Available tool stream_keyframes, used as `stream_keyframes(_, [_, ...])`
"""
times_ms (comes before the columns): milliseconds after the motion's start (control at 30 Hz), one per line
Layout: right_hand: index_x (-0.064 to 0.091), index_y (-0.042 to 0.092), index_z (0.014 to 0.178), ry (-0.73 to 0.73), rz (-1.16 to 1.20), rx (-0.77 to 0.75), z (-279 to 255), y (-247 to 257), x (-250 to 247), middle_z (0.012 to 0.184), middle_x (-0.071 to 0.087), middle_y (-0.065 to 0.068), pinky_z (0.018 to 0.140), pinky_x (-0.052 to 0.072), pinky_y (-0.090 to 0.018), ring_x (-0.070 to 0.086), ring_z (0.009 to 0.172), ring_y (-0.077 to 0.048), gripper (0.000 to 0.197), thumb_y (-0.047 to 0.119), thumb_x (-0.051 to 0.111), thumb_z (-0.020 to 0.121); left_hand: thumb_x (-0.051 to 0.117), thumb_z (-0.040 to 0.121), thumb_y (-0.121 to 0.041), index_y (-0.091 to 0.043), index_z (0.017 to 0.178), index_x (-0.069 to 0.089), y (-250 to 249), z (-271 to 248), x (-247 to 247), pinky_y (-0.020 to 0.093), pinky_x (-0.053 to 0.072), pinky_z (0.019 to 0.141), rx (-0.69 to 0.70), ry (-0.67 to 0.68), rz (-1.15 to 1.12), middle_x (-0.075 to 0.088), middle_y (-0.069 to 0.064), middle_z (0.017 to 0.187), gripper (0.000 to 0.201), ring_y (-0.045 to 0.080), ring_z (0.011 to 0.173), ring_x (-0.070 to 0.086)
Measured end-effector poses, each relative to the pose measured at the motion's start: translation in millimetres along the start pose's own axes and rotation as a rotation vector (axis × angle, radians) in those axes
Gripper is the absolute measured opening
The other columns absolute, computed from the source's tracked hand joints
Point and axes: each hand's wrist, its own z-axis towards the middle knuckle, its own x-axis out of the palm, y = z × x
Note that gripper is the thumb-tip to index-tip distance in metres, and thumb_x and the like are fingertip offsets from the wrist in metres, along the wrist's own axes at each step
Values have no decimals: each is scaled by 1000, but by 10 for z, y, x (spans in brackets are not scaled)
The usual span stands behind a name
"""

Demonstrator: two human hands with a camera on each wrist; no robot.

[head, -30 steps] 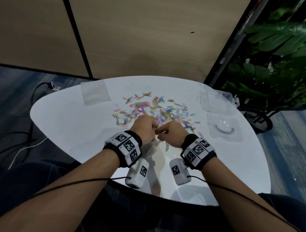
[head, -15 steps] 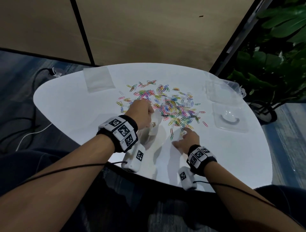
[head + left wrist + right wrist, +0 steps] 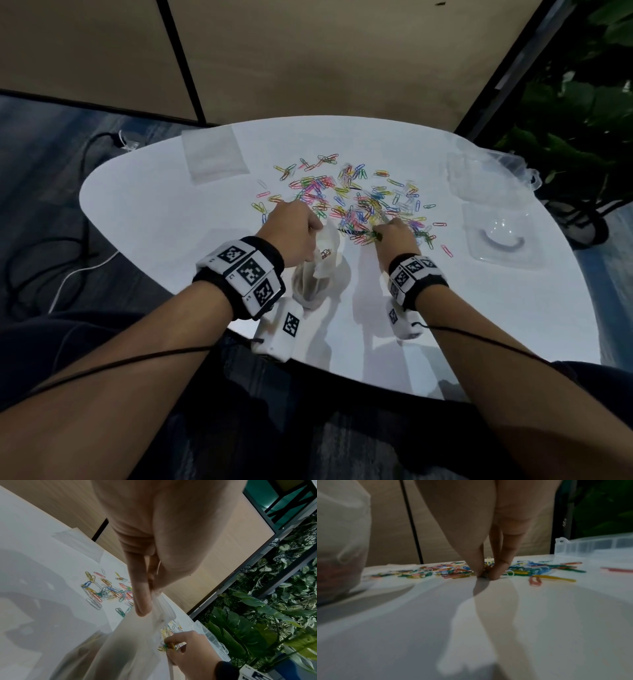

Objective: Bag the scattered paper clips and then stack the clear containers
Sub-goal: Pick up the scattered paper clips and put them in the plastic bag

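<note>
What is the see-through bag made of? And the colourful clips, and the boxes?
The bag in the left hand looks like thin, soft, cloudy plastic film: it creases and sags. The paper clips seem to be bent wire with a bright coloured coating, probably plastic; too small to be sure. The clear containers look like stiff, glossy transparent plastic that catches the light.

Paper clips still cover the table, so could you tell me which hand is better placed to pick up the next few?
Right. The right hand already pinches paper clips at the pile's near edge, while the left hand grips the bag.
</note>
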Motion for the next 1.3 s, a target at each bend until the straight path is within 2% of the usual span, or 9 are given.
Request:
stream_keyframes(200, [77, 11, 101, 36, 76, 75, 31, -119, -252, 105, 72, -11, 89, 55, -33, 67, 96, -30, 25, 2, 58, 88, 54, 96, -3, -3, 117, 71, -66, -8, 24, 38, 63, 81, 5, 4, -10, 71, 15, 110, 28, 29, 75, 77])
stream_keyframes(333, [77, 15, 79, -11, 682, 384, -40, -291, -437, 79, 75, -2, 67, 51, -7, 68, 70, -10, 5, 11, 74, 79, 56, 94, -1, -2, 116, 72, -88, 42, 53, 41, 62, 85, -23, 6, -18, 72, 17, 111, 27, 32, 90, 75])
stream_keyframes(467, [71, -2, 89, 93, 1528, 480, -210, -121, -741, 88, 73, -16, 78, 60, -25, 74, 76, -20, 7, -4, 72, 82, 57, 93, -1, -3, 118, 71, -139, 82, 120, 41, 60, 90, -50, 15, -40, 71, 14, 116, 28, 31, 100, 72])
stream_keyframes(567, [66, -10, 104, 236, 1685, 355, -390, 140, -876, 102, 72, -15, 70, 58, -18, 73, 85, -16, 18, -7, 66, 86, 57, 93, -1, -4, 116, 71, -208, 82, 183, 40, 60, 90, -49, 7, -48, 73, 14, 108, 28, 30, 95, 73])
stream_keyframes(700, [66, -13, 100, 314, 1610, 346, -559, 360, -768, 101, 69, -22, 69, 59, -22, 73, 77, -22, 16, -8, 67, 85, 63, 88, 1, -5, 110, 74, -314, 66, 237, 40, 61, 86, -30, 9, -17, 74, 19, 97, 25, 32, 92, 74])
stream_keyframes(833, [80, 22, 70, 228, 1004, 192, -601, 428, -588, 79, 76, -9, 83, 60, -41, 74, 81, -27, 18, 5, 78, 71, 62, 88, 1, -4, 102, 76, -387, 58, 284, 41, 63, 81, -22, 18, -11, 76, 16, 92, 21, 30, 84, 75])
stream_keyframes(1033, [75, 11, 98, 217, 442, -93, -666, 551, -724, 80, 61, -1, 63, 39, -18, 54, 76, -18, 25, 0, 55, 86, 60, 89, -2, -12, 97, 79, -383, 73, 322, 40, 62, 83, 14, 10, 32, 75, 13, 91, 23, 28, 84, 73])
stream_keyframes(1167, [73, 25, 82, 369, 671, -168, -596, 527, -855, 82, 68, 4, 79, 55, -31, 67, 87, -22, 40, -8, 51, 86, 60, 89, 0, -8, 97, 79, -353, 101, 234, 40, 61, 85, 3, -24, -14, 76, 14, 88, 22, 27, 84, 75])
stream_keyframes(1300, [78, 10, 90, 169, 847, -38, -380, 203, -944, 94, 74, -5, 77, 61, -34, 73, 88, -27, 31, -6, 51, 89, 57, 94, 1, -5, 116, 72, -318, 92, 163, 39, 56, 97, 11, -57, -31, 74, 14, 110, 28, 29, 101, 73])
